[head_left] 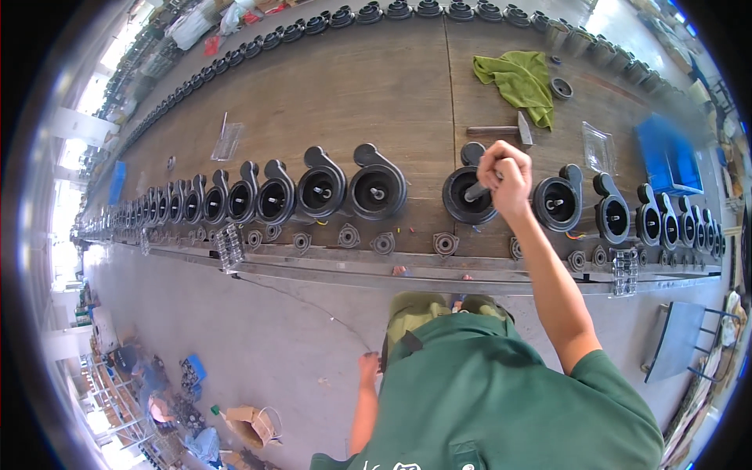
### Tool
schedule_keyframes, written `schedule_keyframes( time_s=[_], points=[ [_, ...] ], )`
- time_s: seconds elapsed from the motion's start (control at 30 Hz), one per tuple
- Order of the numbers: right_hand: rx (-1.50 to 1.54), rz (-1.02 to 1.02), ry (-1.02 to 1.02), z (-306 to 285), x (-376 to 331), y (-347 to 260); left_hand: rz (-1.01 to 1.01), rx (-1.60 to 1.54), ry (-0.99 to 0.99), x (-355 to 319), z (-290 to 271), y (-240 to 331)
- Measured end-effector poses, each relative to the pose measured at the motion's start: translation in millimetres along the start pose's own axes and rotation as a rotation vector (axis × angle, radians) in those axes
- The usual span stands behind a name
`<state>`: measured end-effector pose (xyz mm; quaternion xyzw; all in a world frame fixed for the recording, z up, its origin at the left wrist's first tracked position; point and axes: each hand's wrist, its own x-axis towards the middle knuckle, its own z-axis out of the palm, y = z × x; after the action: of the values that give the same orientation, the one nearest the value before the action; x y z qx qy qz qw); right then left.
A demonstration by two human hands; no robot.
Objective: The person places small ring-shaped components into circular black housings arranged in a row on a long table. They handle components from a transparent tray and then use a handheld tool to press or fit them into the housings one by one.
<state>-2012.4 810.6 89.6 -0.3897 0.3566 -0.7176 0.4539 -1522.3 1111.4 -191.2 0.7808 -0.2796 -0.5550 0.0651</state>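
- Over the long wooden bench (376, 86), your right hand (505, 178) is curled into a tight fist around a dark cylindrical tool (475, 191), whose lower end sits in the open mouth of a black pump housing (468, 196).
- That housing lies directly beneath your fist, in a long row of like housings; the next one to the right of your grip (558, 202) and the one to its left (377, 188) both show a small shaft at their centre.
- Nearer to you than the grip, small round flanged parts (445, 244) line the bench edge.
- Beyond your fist, farther up the bench, lies a hammer (501, 129), and just past it a crumpled green cloth (518, 80).
- Your left hand (368, 366) hangs low by your hip, well apart from the bench; I cannot tell whether its fingers are curled or loose, and nothing shows in it.
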Motion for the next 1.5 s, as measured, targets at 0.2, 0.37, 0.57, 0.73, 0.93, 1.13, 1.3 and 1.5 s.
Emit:
schedule_keyframes(
  time_s=[0.2,0.37,0.57,0.73,0.93,1.13,1.3,1.5],
  points=[
    [-0.261,-0.016,-0.093,5,-11,26,-0.089,0.004,-0.025,7,-14,-18],
    [-0.414,-0.046,-0.095,5,-14,42,-0.057,-0.238,0.027,24,-28,36],
    [-0.259,-0.068,-0.049,-2,-15,51,0.018,-0.220,-0.004,51,-20,78],
    [-0.242,0.076,-0.039,7,-6,53,-0.022,-0.163,-0.045,76,-37,77],
    [-0.205,0.036,0.027,8,5,36,-0.098,-0.280,-0.002,108,-69,53],
    [-0.280,0.033,0.028,20,-5,34,-0.156,-0.225,-0.023,100,-93,21],
    [-0.282,-0.017,0.066,8,-14,49,-0.137,-0.189,0.004,100,-92,21],
    [-0.450,0.017,0.009,45,1,30,-0.068,-0.250,-0.055,91,-85,61]
  ],
)
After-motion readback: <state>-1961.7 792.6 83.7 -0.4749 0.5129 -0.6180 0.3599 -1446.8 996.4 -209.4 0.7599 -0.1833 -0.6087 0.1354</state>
